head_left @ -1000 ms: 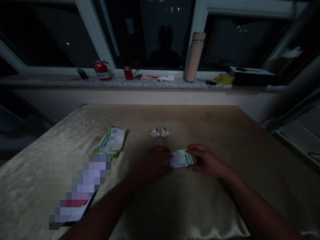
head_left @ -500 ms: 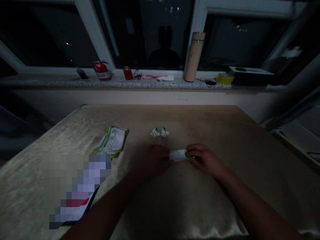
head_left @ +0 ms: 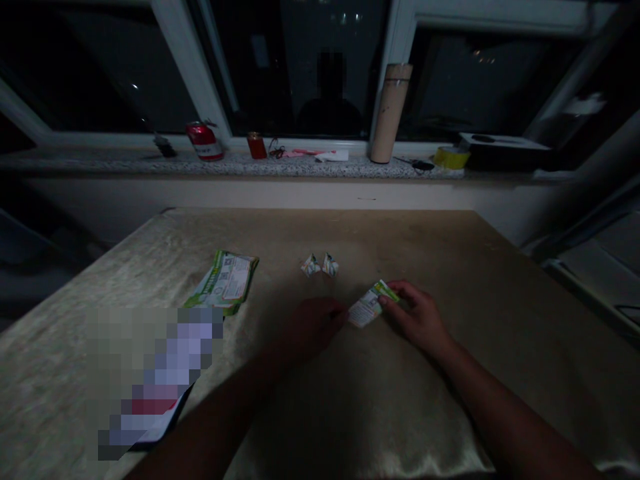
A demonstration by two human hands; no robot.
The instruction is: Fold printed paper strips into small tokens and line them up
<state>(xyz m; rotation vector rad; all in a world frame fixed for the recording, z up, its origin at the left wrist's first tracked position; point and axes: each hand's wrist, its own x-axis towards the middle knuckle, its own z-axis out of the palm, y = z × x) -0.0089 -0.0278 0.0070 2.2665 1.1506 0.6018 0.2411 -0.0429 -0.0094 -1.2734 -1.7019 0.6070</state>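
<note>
A small folded piece of green and white printed paper (head_left: 366, 309) slants over the table between my hands. My right hand (head_left: 417, 315) is closed on its upper right end, with the thumb lying on top of the print. At the lower left corner of the paper, my left hand (head_left: 317, 327) is closed, its fingertips pinching the edge; deep shadow hides part of these fingers. Just beyond, two small folded paper pieces (head_left: 311, 265) with pointed tops stand side by side, touched by neither hand.
Green printed sheets or packets (head_left: 225, 280) lie on the cloth-covered table (head_left: 400, 240) at the left. Nearer me is a device with a blurred screen (head_left: 160, 387). The windowsill behind holds a red can (head_left: 204, 141), an orange-red jar (head_left: 257, 145), a tall tube (head_left: 390, 117) and yellow tape (head_left: 451, 157).
The paper has turned from nearly level to a slant, its right end now raised, showing more green. My right hand has shifted its hold; my left fingers have drawn together at the corner.
</note>
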